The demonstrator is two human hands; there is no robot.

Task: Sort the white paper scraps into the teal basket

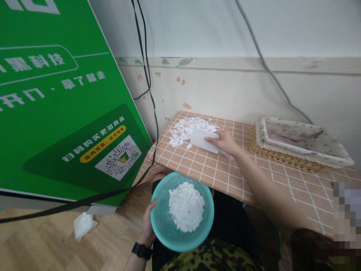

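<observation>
My left hand (149, 222) grips the left rim of a round turquoise plastic colander (160, 229), which rests at my lap below the table edge. Inside the colander lies a heap of small white paper scraps (186, 207), a few with pink or red marks. On the table my right hand (224, 142) holds a flat white rectangular card or board (201, 138), thumb on top. Its far left edge meets a second pile of paper scraps (183, 128) on the checked tablecloth. The fingers beneath the board are mostly hidden.
A wicker basket (284, 156) with a patterned cloth lining stands on the right of the table (220, 169). A big green panel (70, 124) with white lettering fills the left side. Black cables (152, 113) hang beside it. A white bag-like item (84, 225) lies on the wooden floor.
</observation>
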